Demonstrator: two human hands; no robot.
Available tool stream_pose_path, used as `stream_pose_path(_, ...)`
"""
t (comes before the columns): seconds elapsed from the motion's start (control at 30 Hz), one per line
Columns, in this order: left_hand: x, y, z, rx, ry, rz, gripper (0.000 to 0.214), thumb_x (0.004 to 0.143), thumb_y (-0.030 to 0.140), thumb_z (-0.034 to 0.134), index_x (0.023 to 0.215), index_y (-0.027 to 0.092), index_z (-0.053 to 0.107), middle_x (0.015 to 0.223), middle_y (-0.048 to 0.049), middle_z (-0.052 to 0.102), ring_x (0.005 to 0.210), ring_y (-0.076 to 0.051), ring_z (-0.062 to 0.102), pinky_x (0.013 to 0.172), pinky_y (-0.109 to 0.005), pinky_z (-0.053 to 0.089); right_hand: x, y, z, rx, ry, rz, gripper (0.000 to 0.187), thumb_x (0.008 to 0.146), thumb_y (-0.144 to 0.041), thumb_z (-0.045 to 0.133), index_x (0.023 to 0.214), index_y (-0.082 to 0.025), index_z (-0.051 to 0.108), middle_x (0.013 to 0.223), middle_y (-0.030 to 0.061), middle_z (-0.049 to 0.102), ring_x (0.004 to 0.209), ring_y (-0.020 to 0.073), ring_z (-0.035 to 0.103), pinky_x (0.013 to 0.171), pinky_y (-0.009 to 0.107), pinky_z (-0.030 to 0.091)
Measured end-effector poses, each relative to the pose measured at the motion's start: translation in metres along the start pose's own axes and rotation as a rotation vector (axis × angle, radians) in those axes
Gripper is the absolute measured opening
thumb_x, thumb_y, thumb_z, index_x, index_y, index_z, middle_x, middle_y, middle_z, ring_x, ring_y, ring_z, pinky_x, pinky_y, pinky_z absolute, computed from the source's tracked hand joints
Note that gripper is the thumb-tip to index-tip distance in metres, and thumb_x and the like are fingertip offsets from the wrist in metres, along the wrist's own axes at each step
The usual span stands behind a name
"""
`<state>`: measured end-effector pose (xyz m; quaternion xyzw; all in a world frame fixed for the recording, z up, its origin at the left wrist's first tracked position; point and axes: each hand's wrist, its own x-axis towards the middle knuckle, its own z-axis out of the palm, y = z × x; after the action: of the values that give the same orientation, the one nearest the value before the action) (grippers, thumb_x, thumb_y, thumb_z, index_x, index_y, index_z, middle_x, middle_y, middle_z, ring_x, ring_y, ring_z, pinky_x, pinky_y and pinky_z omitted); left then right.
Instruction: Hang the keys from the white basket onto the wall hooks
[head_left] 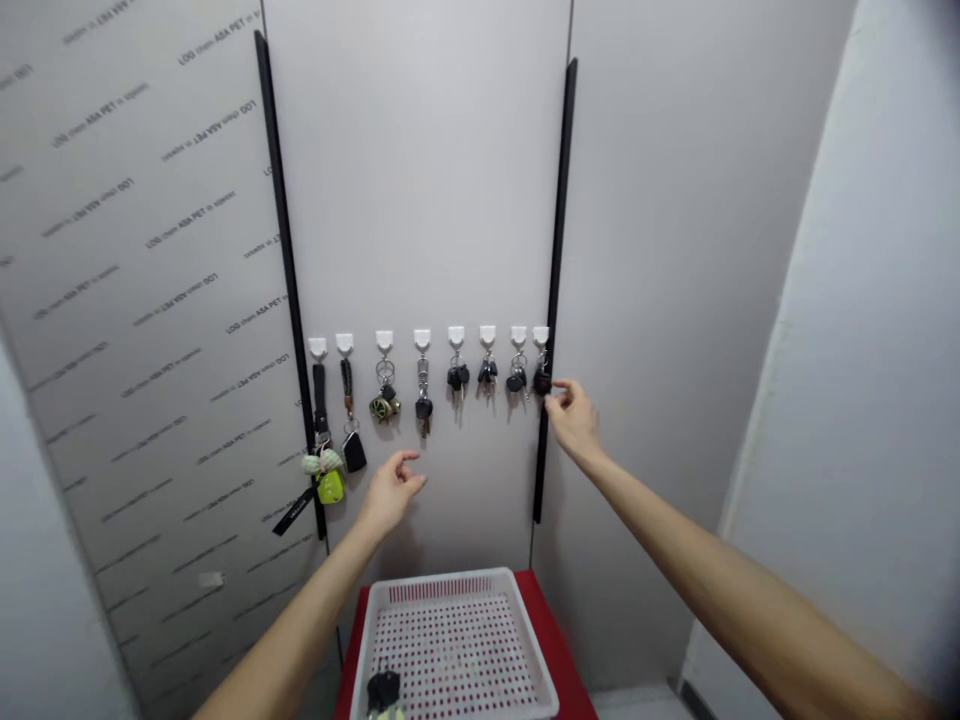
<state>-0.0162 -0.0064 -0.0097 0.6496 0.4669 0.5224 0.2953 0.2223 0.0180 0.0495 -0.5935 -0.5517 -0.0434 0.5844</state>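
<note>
Black key set (541, 381) hangs from the rightmost white hook (541, 336), beside the right-hand black strip (559, 230). Right hand (576, 422) is up at it, thumb and index close together at the fob's lower right edge; cannot tell whether they grip it or only touch. Left hand (388, 497) is below the middle hooks, fingers loosely curled, gap between thumb and index, nothing held.

Handling, my guess: light, hard plastic and metal, fob smooth and maybe a bit slippery, not fragile; ring loose, so it likely swings. Best hold: pinch the fob body, or the ring just under the hook.

Seven more hooks run in a row leftward, each with its own hanging keys; far-left one has a dark strap and yellow-green fob (330, 487). Surface: smooth pale grey panel (420, 170), upright, black strips both sides, film with repeated print (150, 300) to the left. Below, white perforated basket (444, 578) on a red table (553, 645); dark bundle (384, 688) in its near left corner, details unclear. Plain white wall (862, 400) at right.
</note>
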Motion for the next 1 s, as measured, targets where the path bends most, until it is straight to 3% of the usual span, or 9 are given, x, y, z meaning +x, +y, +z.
stream_pose_path(0.13,-0.009,0.035,-0.016,-0.101,0.146,0.151,0.058,0.057,0.016,0.048,0.110,0.016,0.027,0.047,0.0092,0.035,0.043,-0.003,0.033,0.047,-0.015,0.030,-0.056,-0.042,0.004,0.329,-0.426,-0.160,0.063,0.061,-0.015,0.042,0.118,-0.019,0.015,0.045,-0.0081,0.037,0.040,0.0072,0.034,0.046,0.021,0.034)
stream_pose_path(0.23,-0.017,0.069,-0.021,-0.207,0.149,0.313,0.073,0.058,0.013,0.049,0.117,0.023,0.008,0.048,0.0094,0.035,0.044,-0.003,0.033,0.049,-0.015,0.031,-0.080,-0.084,-0.001,0.663,-0.478,-0.242,0.071,0.064,-0.015,0.041,0.119,-0.026,-0.003,0.046,-0.0084,0.034,0.041,0.0076,0.034,0.044,0.021,0.033)
stream_pose_path(0.3,-0.023,0.083,-0.022,-0.263,0.134,0.338,0.076,0.058,0.011,0.049,0.118,0.023,0.003,0.048,0.0093,0.035,0.043,-0.003,0.033,0.048,-0.015,0.031,-0.089,-0.103,-0.003,0.816,-0.505,-0.240,0.071,0.066,-0.015,0.040,0.118,-0.028,-0.007,0.047,-0.0083,0.034,0.042,0.0078,0.035,0.042,0.021,0.033)
stream_pose_path(0.5,-0.030,0.080,-0.025,-0.294,0.116,0.291,0.076,0.058,0.011,0.049,0.118,0.023,0.004,0.047,0.0091,0.035,0.042,-0.003,0.032,0.046,-0.014,0.031,-0.097,-0.112,0.009,0.921,-0.629,-0.198,0.071,0.065,-0.015,0.042,0.118,-0.030,-0.003,0.046,-0.0085,0.035,0.040,0.0073,0.035,0.039,0.021,0.032)
stream_pose_path(0.63,-0.016,0.057,-0.035,-0.170,0.142,0.274,0.069,0.058,0.015,0.050,0.116,0.023,0.013,0.051,0.0078,0.039,0.046,-0.003,0.037,0.052,-0.017,0.035,-0.090,-0.104,0.029,0.809,-0.679,-0.169,0.062,0.064,-0.016,0.043,0.117,-0.025,0.013,0.047,-0.0081,0.037,0.041,0.0059,0.035,0.041,0.019,0.033)
stream_pose_path(0.73,0.006,0.033,-0.056,0.034,0.430,0.181,0.061,0.056,0.018,0.051,0.111,0.021,0.023,0.073,0.0012,0.048,0.062,-0.007,0.045,0.062,-0.021,0.037,-0.075,-0.099,0.051,0.571,-0.662,-0.093,0.045,0.062,-0.021,0.045,0.106,-0.015,0.036,0.060,-0.0022,0.048,0.050,0.0067,0.043,0.049,0.021,0.038)
stream_pose_path(0.8,0.021,0.019,-0.072,0.202,0.680,0.077,0.058,0.055,0.020,0.051,0.108,0.018,0.027,0.092,-0.0046,0.045,0.081,-0.012,0.044,0.072,-0.025,0.035,-0.062,-0.099,0.067,0.413,-0.580,-0.068,0.041,0.061,-0.024,0.046,0.100,-0.012,0.042,0.075,0.0037,0.052,0.060,0.0092,0.048,0.058,0.023,0.039)
stream_pose_path(0.87,0.034,0.010,-0.081,0.358,0.803,-0.038,0.059,0.054,0.025,0.052,0.107,0.017,0.027,0.102,-0.0087,0.039,0.095,-0.018,0.038,0.078,-0.028,0.032,-0.051,-0.102,0.083,0.270,-0.481,-0.075,0.042,0.060,-0.027,0.046,0.099,-0.012,0.043,0.084,0.0073,0.052,0.069,0.0126,0.049,0.065,0.026,0.038)
stream_pose_path(1.0,0.048,0.003,-0.074,0.540,0.681,-0.219,0.071,0.052,0.035,0.054,0.111,0.014,0.021,0.106,-0.0136,0.038,0.098,-0.026,0.035,0.076,-0.036,0.031,-0.042,-0.109,0.109,0.009,-0.399,-0.090,0.033,0.060,-0.034,0.046,0.087,-0.016,0.048,0.079,0.0093,0.054,0.075,0.0209,0.049,0.062,0.031,0.037)
